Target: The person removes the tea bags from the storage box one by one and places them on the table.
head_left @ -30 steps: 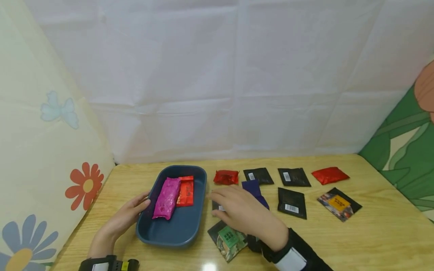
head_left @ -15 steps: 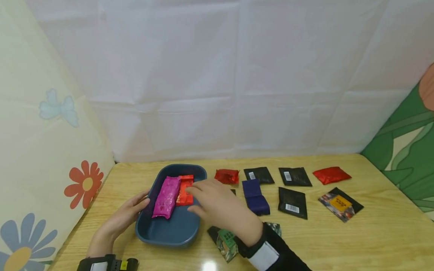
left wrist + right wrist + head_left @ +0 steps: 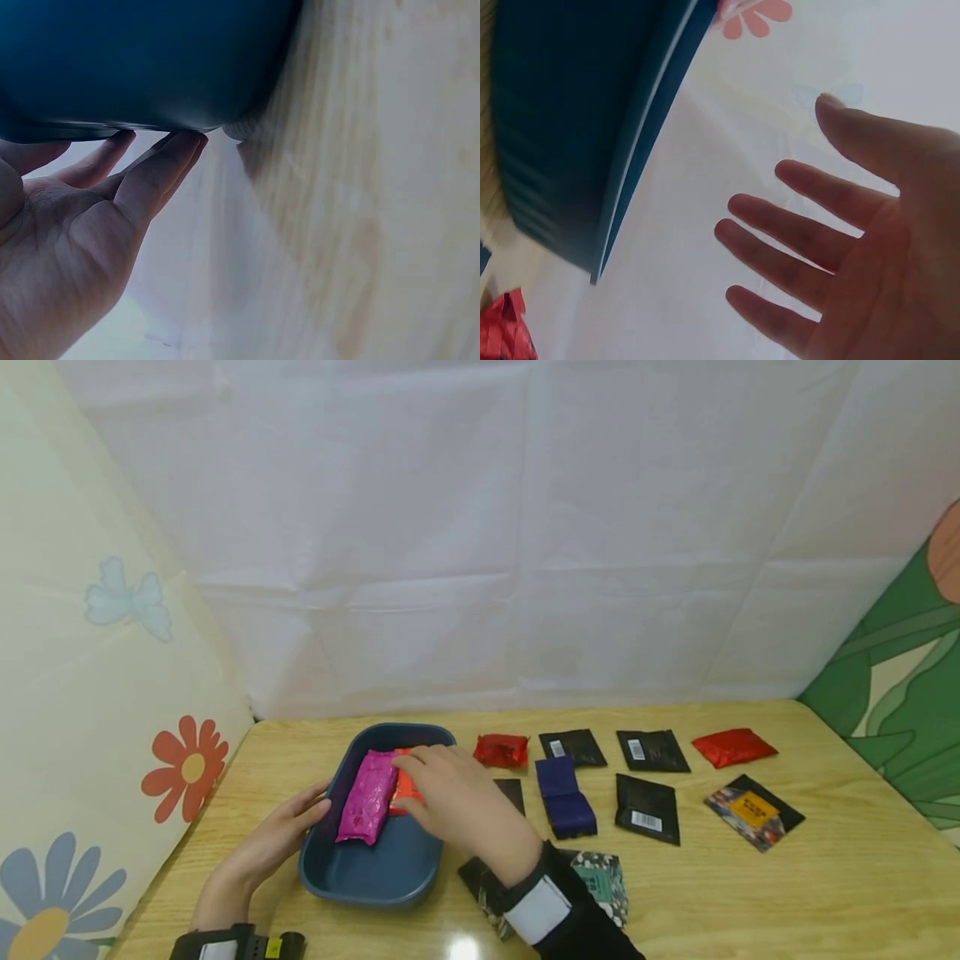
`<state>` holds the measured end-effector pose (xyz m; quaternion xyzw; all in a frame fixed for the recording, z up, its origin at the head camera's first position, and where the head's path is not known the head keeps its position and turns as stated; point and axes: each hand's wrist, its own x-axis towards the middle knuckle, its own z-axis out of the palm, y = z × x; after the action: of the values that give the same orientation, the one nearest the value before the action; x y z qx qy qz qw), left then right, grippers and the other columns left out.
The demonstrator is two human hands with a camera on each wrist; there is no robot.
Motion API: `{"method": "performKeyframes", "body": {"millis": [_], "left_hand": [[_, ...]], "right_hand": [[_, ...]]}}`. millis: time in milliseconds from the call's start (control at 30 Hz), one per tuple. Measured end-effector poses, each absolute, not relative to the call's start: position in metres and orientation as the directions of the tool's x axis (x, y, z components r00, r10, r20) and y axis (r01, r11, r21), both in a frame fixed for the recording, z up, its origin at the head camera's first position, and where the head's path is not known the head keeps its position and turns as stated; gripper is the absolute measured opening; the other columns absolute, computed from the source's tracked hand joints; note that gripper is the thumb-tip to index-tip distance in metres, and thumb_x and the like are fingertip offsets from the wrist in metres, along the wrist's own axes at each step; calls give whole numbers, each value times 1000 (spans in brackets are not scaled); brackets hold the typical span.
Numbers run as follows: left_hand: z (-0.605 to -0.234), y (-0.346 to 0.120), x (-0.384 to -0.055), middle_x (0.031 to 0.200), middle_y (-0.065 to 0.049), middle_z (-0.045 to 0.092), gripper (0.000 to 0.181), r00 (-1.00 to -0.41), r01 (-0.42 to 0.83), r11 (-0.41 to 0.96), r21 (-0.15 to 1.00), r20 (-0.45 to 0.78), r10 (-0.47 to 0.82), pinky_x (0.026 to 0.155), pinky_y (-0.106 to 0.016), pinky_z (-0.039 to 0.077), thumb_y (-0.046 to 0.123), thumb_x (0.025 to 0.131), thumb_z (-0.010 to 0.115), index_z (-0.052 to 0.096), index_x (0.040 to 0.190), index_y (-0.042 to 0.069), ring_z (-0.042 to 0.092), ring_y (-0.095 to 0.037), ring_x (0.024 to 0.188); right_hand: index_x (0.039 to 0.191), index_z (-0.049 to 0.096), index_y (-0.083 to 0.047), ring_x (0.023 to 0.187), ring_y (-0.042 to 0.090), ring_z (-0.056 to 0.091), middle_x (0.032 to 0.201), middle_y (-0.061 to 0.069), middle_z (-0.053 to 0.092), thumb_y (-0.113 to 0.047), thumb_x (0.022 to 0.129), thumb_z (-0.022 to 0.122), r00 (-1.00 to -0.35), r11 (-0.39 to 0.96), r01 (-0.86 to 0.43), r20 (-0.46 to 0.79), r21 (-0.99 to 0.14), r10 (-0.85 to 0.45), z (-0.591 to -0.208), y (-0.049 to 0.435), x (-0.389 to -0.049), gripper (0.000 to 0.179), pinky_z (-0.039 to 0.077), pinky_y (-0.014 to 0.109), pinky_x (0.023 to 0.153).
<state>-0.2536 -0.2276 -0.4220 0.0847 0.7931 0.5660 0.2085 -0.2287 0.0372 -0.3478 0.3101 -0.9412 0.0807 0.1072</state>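
Observation:
A dark blue plastic bin [image 3: 367,877] stands at the left of the table. In it lie a magenta packet [image 3: 367,802] and a red-orange packet [image 3: 404,787], partly covered by my right hand. My left hand [image 3: 266,843] rests against the bin's left side; in the left wrist view its extended fingers [image 3: 161,169] touch the outer wall [image 3: 150,60]. Above the bin's right side hovers my right hand [image 3: 461,806]. In the right wrist view that hand [image 3: 881,274] has its fingers spread, holds nothing and is apart from the bin wall [image 3: 562,127].
To the right lie a small red packet [image 3: 501,751], a folded purple packet [image 3: 564,797], several black sachets [image 3: 647,810], another red packet [image 3: 733,748] and a sachet with an orange label [image 3: 752,812]. Patterned sachets [image 3: 611,885] lie at the front, partly under my right forearm.
My right hand has moved left from above the sachets to above the bin, and the purple packet shows in full now. The left hand stays at the bin, which has barely moved.

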Motion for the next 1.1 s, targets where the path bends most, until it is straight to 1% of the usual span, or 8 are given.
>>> {"method": "performKeyframes", "body": {"millis": [200,367,533,733,833,900,967,1100], "left_hand": [[-422,-227,-254,154,-33,16,65,-903,-112,342,933,-240,358,110,-64,27,33,100,38,12,149,-2,26,-43,136],[-423,-225,-254,155,-31,17,66,-907,-133,341,931,-253,337,111,-65,25,34,100,40,14,149,-1,25,-43,137],[-421,-225,-254,155,-32,15,67,-901,-114,347,931,-244,359,110,-64,25,35,100,38,12,149,-2,25,-43,137],[-421,-227,-253,154,-33,17,66,-898,-102,341,934,-234,373,110,-65,27,34,100,38,13,149,-2,26,-42,136],[-423,-228,-253,155,-32,16,64,-897,-109,332,937,-237,373,111,-65,25,32,101,38,14,149,-2,24,-42,137],[-423,-228,-253,155,-31,16,63,-899,-118,324,939,-239,367,111,-65,23,31,101,38,14,149,-2,23,-42,137],[-424,-228,-253,155,-31,15,63,-899,-118,322,939,-239,368,111,-65,22,31,101,38,14,149,-2,22,-41,138],[-423,-228,-254,155,-32,15,64,-900,-105,321,941,-228,373,111,-65,23,31,101,38,13,149,-3,22,-42,137]], "right_hand": [[134,53,-16,122,23,52,134,6,60,-43,87,60,-823,814,-565,171,-138,-542,-349,25,-230,55,46,46,102],[134,52,-16,123,21,51,133,6,60,-43,85,62,-824,808,-566,124,-162,-553,-355,19,-232,56,45,45,103],[133,53,-16,121,20,52,130,5,62,-45,83,63,-828,813,-561,115,-156,-549,-358,15,-232,58,46,45,102],[135,51,-14,123,21,51,133,6,61,-50,81,64,-821,811,-571,68,-126,-568,-366,3,-236,66,43,44,106],[137,49,-14,123,21,51,134,6,59,-53,78,65,-821,818,-569,-6,-82,-572,-366,-3,-236,72,44,42,106],[132,52,-14,118,21,55,131,5,62,-54,75,67,-819,821,-570,-45,-32,-571,-363,-7,-237,71,46,42,102],[126,56,-14,112,20,58,125,3,65,-56,73,68,-818,817,-574,-65,52,-571,-357,-12,-240,68,49,40,97],[117,61,-16,104,19,60,117,1,68,-57,71,69,-834,810,-551,-96,202,-543,-346,-21,-248,62,50,38,91]]}}
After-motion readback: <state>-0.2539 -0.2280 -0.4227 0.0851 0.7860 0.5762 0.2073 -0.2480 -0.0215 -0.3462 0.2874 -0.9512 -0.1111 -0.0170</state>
